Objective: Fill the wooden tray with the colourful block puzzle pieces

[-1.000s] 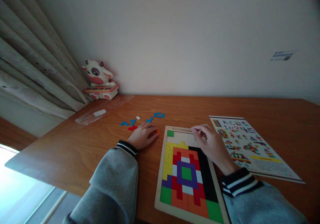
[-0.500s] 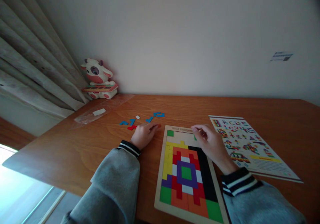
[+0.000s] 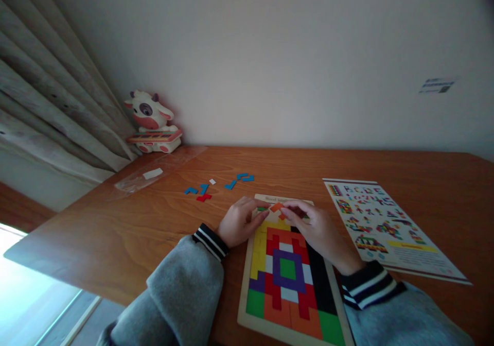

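Note:
An orange puzzle piece is raised above the top end of a wooden puzzle board. My right hand pinches its right side between thumb and fingers. At the piece's left edge are the fingertips of my left hand, thumb and forefinger apart; whether they touch it I cannot tell. Below the hands, the board is filled with yellow, black, orange, red, white, purple and green pieces. Its top rows are partly hidden by my fingers.
Several blue pieces, a red piece and a white piece lie left of the board. A printed pattern sheet is on the right. Plastic wrapping and a cow toy stand far left.
My left hand has moved right, from the table to the board's top left, bringing the orange piece. My right hand has shifted left and now grips that piece.

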A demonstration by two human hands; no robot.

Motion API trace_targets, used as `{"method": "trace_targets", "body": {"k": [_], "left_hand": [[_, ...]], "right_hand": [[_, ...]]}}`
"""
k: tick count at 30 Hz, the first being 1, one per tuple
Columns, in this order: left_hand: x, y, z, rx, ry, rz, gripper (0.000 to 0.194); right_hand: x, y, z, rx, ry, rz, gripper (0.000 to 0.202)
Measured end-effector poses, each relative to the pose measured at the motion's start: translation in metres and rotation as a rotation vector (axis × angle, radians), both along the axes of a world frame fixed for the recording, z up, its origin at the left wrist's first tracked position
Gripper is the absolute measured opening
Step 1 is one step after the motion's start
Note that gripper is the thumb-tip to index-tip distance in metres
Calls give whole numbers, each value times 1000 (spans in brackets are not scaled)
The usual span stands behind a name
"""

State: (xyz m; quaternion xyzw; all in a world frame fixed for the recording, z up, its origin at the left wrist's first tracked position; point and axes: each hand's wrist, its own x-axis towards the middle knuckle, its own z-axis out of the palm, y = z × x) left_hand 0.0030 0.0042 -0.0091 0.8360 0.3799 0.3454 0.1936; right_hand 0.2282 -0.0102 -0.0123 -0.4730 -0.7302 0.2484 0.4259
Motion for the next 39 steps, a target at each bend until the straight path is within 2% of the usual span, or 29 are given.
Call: {"method": "trace_targets", "body": {"k": [4,9,12,15,24,31,39], "left_hand": [[-10,6,-5,83,278,-86,39],[-11,6,-8,100,414,-71,42],[-10,5,-9,111,437,-59,40],[-10,4,-9,118,456,-60,39],[-8,3,-6,133,467,-59,36],[-8,2,-7,132,439,-54,36],[-7,2,-6,125,461,-48,36]], "right_hand": [[8,4,1,60,-75,-109,27],[11,10,-18,80,-195,-111,24],[12,13,-28,70,-243,-93,20],[11,15,-31,66,-265,-77,20],[3,14,-23,173,-368,24,22],[3,9,-17,156,-350,56,21],[2,9,-18,134,-357,62,14]]}}
